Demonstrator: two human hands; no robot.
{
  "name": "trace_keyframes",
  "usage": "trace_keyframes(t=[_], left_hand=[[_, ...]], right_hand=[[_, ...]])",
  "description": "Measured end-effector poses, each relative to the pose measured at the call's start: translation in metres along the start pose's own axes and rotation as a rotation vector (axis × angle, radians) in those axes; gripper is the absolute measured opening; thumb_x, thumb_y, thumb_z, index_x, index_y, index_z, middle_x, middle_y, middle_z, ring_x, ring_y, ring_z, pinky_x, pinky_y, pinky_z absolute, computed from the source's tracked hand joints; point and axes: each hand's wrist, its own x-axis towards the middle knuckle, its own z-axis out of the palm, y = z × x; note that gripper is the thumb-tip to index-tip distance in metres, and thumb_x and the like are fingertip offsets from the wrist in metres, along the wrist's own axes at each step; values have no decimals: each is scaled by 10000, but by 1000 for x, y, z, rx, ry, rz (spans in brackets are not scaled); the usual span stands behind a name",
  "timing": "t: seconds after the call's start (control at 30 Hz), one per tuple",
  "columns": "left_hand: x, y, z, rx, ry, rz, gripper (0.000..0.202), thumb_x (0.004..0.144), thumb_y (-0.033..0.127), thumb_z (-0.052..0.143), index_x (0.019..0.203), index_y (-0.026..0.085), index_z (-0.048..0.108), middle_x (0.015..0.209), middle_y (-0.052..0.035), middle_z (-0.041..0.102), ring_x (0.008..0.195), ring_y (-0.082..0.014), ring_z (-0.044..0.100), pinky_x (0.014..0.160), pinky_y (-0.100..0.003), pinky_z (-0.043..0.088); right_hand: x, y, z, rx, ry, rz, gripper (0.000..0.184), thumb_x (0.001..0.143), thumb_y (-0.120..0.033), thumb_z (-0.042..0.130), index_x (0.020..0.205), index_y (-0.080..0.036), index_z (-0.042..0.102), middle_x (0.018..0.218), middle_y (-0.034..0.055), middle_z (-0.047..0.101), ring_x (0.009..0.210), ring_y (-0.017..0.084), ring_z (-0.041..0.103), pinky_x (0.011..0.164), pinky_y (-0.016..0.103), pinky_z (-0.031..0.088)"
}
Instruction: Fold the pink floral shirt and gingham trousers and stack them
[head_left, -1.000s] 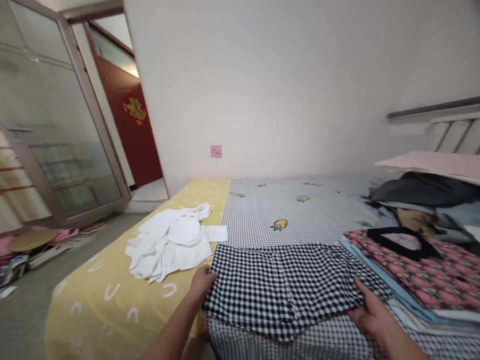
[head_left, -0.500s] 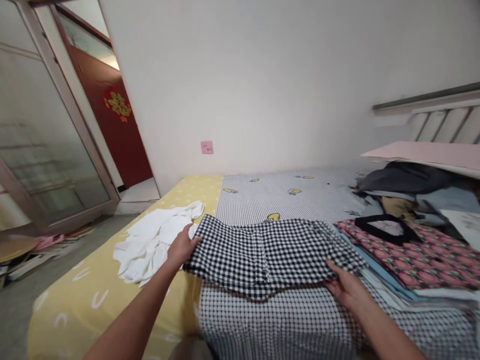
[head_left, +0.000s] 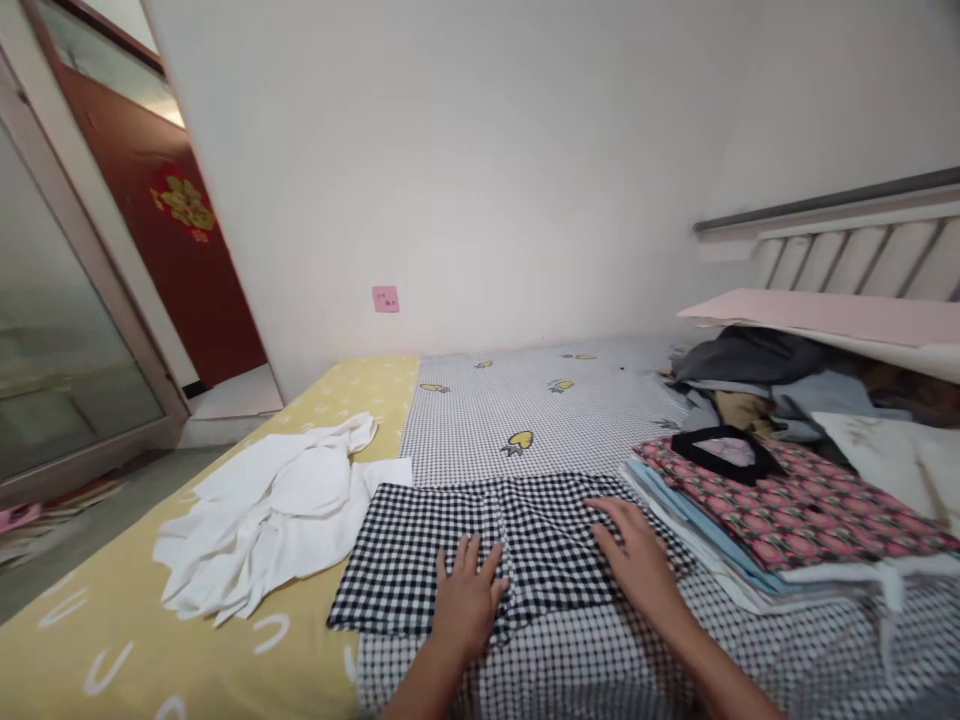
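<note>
A black-and-white gingham garment (head_left: pixel 420 540), perhaps shorts, lies flat on the bed, with a seam down its middle. My left hand (head_left: pixel 469 595) rests on its lower middle part, fingers spread. On the garment's right half is my right hand (head_left: pixel 634 555), fingers apart and slightly bent, touching the cloth. Neither hand grips anything. A crumpled white garment (head_left: pixel 277 510) lies to the left, one end reaching the gingham cloth's corner. Close by on the right sits a stack of folded clothes, topped by a pink floral garment (head_left: pixel 787 500) with a black neckline.
The bed has a yellow sheet (head_left: pixel 97 620) on the left and a checked sheet (head_left: pixel 465 420) with pineapple prints. Dark clothes (head_left: pixel 750 355) are heaped under a pink board (head_left: pixel 825 308) at right. A pink note (head_left: pixel 386 299) is on the wall; a red-brown door (head_left: pixel 142 220) stands at left.
Both hands have let go of the gingham garment's sides and now lie open on top of it. The garment has come down flat on the bed. My view has shifted to the right.
</note>
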Motion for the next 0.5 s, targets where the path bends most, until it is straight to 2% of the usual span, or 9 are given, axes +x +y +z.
trace_keyframes(t=[0.07, 0.13, 0.2, 0.27, 0.3, 0.37, 0.43, 0.5], left_hand=[[2, 0, 15, 23, 41, -18, 519, 998, 420, 348, 1516, 380, 358, 1646, -40, 285, 1544, -293, 182, 1232, -636, 94], [4, -6, 25, 21, 57, -31, 520, 1004, 453, 305, 1521, 407, 317, 1649, -4, 256, 1547, -296, 162, 1232, -645, 83], [9, -12, 30, 9, 33, -36, 525, 999, 487, 289, 1519, 424, 293, 1646, 19, 235, 1545, -311, 161, 1223, -668, 89], [14, -17, 34, 3, 26, -43, 528, 990, 492, 293, 1514, 427, 294, 1639, 33, 231, 1541, -326, 170, 1216, -688, 92], [16, -19, 36, 1, 27, -50, 532, 983, 493, 307, 1511, 427, 300, 1633, 37, 238, 1538, -333, 178, 1213, -695, 93], [21, -23, 39, -9, 28, -63, 542, 965, 515, 343, 1500, 433, 319, 1622, 44, 253, 1533, -346, 189, 1210, -704, 92], [25, -26, 43, -26, 16, -76, 553, 946, 560, 369, 1487, 450, 334, 1615, 53, 264, 1531, -353, 188, 1208, -709, 88], [26, -27, 45, -31, 13, -79, 556, 943, 579, 362, 1484, 459, 329, 1616, 58, 263, 1532, -352, 182, 1211, -707, 82]], right_hand=[[26, -4, 13, -26, -116, 122, 348, 838, -290, 451, 1095, -224, 677, 1226, 66, 672, 1137, 207, 632, 1037, 336, 460], [51, 6, 19, -57, -127, 273, 395, 866, -219, 379, 1162, -189, 639, 1063, 73, 724, 851, 181, 713, 857, 320, 537], [76, 22, 19, -109, -89, 396, 481, 883, -177, 335, 1315, -167, 546, 867, 55, 732, 588, 165, 677, 718, 325, 538], [97, 39, 17, -155, -94, 481, 566, 882, -167, 376, 1446, -170, 415, 718, 21, 708, 494, 166, 639, 657, 318, 518], [106, 45, 17, -173, -119, 513, 597, 863, -167, 432, 1459, -165, 398, 649, 8, 689, 479, 176, 634, 632, 313, 510], [118, 54, 20, -205, -193, 572, 591, 789, -158, 557, 1376, -135, 495, 532, -1, 638, 454, 204, 622, 576, 311, 495], [121, 57, 25, -241, -252, 610, 474, 714, -146, 635, 1187, -122, 623, 470, 5, 601, 431, 220, 604, 536, 313, 482], [116, 57, 28, -283, -265, 599, 350, 703, -165, 659, 1052, -148, 665, 471, 9, 601, 445, 217, 606, 544, 311, 484]])
